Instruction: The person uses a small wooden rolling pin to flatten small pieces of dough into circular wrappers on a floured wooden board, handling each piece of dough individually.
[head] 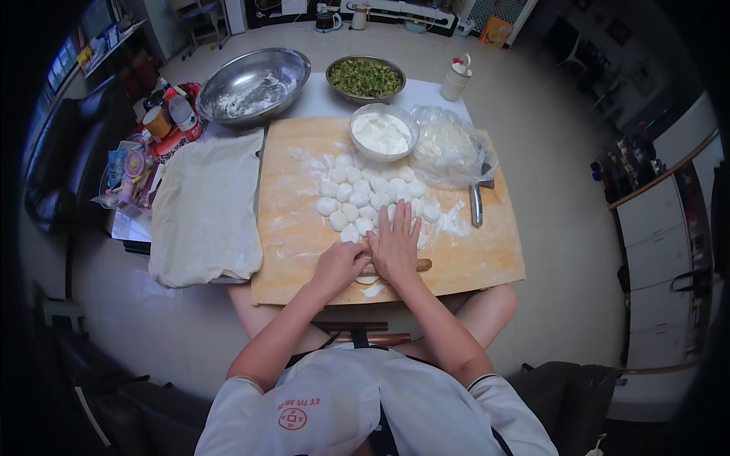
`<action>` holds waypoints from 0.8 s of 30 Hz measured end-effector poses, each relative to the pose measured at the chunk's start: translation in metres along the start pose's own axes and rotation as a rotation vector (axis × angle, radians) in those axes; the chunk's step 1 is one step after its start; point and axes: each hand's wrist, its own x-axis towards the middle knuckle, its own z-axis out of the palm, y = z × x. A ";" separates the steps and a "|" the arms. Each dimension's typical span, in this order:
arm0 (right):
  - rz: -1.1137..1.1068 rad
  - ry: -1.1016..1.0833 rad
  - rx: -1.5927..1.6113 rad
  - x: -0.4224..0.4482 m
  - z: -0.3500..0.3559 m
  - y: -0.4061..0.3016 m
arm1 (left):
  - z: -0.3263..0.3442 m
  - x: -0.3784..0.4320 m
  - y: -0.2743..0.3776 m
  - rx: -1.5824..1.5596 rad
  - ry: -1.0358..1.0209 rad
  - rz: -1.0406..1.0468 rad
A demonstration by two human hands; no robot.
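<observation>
A wooden rolling pin (423, 265) lies crosswise near the front of a wooden board (473, 256). My right hand (394, 242) presses on it with a flat palm, the fingers stretched forward over the dough pieces. A flattened round of dough (367, 280) shows partly from under the pin. My left hand (340, 265) is curled at the pin's left end, beside that round; whether its fingertips pinch the dough or the pin is hidden. Ahead of both hands, several small floured dough pieces (359, 199) sit close together on the board, some covered by my right hand.
Behind the dough pieces stand a bowl of flour (383, 134) and dough in a plastic bag (447, 147). A metal-handled tool (476, 205) lies at right. Farther back are a large floured steel basin (254, 85), a bowl of green filling (365, 78) and a cloth-covered tray (208, 211) at left.
</observation>
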 end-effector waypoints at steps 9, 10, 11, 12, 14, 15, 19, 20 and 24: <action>-0.051 -0.199 0.046 -0.075 -0.012 -0.003 | -0.001 -0.022 -0.011 -0.123 -0.084 -0.165; -0.046 -0.165 0.025 -0.061 -0.009 -0.002 | 0.000 -0.020 -0.010 -0.122 -0.086 -0.161; -0.043 -0.133 0.003 -0.047 -0.005 -0.001 | 0.002 -0.016 -0.008 -0.028 -0.070 -0.105; -0.042 -0.131 0.005 -0.031 -0.004 0.000 | 0.003 -0.014 -0.006 0.068 -0.054 -0.052; -0.011 -0.010 -0.034 -0.004 -0.001 0.000 | 0.003 -0.002 -0.004 -0.034 -0.048 -0.089; -0.017 -0.001 -0.034 -0.003 0.003 0.001 | 0.002 0.003 -0.003 -0.145 -0.036 -0.131; -0.040 -0.078 0.001 -0.039 -0.002 0.001 | 0.002 0.003 -0.003 0.079 -0.171 -0.092; -0.046 -0.130 -0.010 -0.054 -0.006 -0.001 | 0.008 -0.002 -0.013 0.052 -0.118 -0.082; -0.031 -0.213 0.017 -0.076 -0.010 -0.002 | 0.002 -0.019 -0.009 -0.093 -0.074 -0.152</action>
